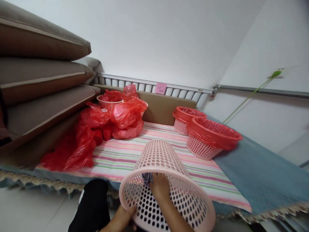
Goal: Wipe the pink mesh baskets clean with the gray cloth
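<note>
A pink perforated plastic wastebasket (pixel 166 154) lies tipped on its side, its wide mouth turned toward me. My left hand (pixel 124 216) grips its rim at the lower left, thumb over the edge. Reaching through the mouth, my right hand (pixel 160 187) is closed on a bunched bluish-grey cloth (pixel 147 178) against the inner wall. Part of the right hand's fingers is hidden by the basket's upper rim. The striped cloth (pixel 116 161) spreads behind and around the basket.
Two baskets lined with red bags, a smaller one (pixel 180 125) and a larger one (pixel 204 148), stand at right. Red plastic bags (pixel 126 116) pile up at left beside stacked brown cushions (pixel 43 77). A pink note (pixel 161 88) hangs on the radiator (pixel 190 93).
</note>
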Demonstrator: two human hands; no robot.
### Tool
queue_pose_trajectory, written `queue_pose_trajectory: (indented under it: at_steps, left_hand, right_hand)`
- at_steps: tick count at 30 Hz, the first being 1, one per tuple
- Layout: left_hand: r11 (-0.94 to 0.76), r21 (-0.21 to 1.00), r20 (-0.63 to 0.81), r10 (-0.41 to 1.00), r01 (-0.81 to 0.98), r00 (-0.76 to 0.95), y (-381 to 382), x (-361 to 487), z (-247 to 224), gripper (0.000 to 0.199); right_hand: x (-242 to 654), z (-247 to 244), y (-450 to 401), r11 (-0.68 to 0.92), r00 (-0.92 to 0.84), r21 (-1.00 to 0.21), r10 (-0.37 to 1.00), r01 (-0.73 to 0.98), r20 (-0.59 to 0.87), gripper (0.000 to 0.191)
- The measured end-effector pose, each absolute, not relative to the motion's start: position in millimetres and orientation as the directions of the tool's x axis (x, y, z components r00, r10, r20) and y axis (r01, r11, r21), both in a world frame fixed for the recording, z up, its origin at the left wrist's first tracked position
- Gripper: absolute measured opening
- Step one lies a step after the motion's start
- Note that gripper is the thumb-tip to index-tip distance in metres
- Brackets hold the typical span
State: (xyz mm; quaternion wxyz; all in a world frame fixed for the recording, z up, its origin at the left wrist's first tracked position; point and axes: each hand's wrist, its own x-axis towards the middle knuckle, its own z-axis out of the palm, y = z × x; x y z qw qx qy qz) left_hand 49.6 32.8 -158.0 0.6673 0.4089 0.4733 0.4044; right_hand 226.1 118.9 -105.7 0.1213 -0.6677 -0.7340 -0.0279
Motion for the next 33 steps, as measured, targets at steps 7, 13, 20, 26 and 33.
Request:
queue_pose_trajectory:
  at_steps: [7,13,20,26,33]
  left_hand:
    - [0.294,0.939,-0.265,0.949,-0.176,0.174,38.8,48.4,-162.6,0.066]
    - [0.330,0.932,-0.303,0.937,-0.150,0.175,39.1,46.2,-159.7,0.065]
    - [0.474,0.867,-0.439,0.873,-0.158,0.212,50.9,54.6,-173.4,0.071]
    - [0.447,0.852,-0.388,0.889,-0.272,0.243,73.6,56.7,-150.5,0.048]
    - [0.480,0.858,-0.385,0.836,-0.182,0.390,115.6,49.7,-145.7,0.044]
  right_hand:
    - [217.2,-105.6,90.3,0.152,-0.113,-0.317,0.984,0.936,0.137,0.059]
    - [215.9,-101.0,42.7,0.342,-0.379,-0.360,0.925,0.868,-0.035,0.044]
    - [199.7,-89.7,118.8,0.159,-0.136,-0.240,0.985,0.958,0.109,0.043]
    - [203.2,-89.0,187.5,0.046,0.030,-0.364,0.979,0.930,0.201,0.053]
    - [222.0,-99.9,250.7,-0.061,0.212,-0.447,0.931,0.893,0.296,0.039]
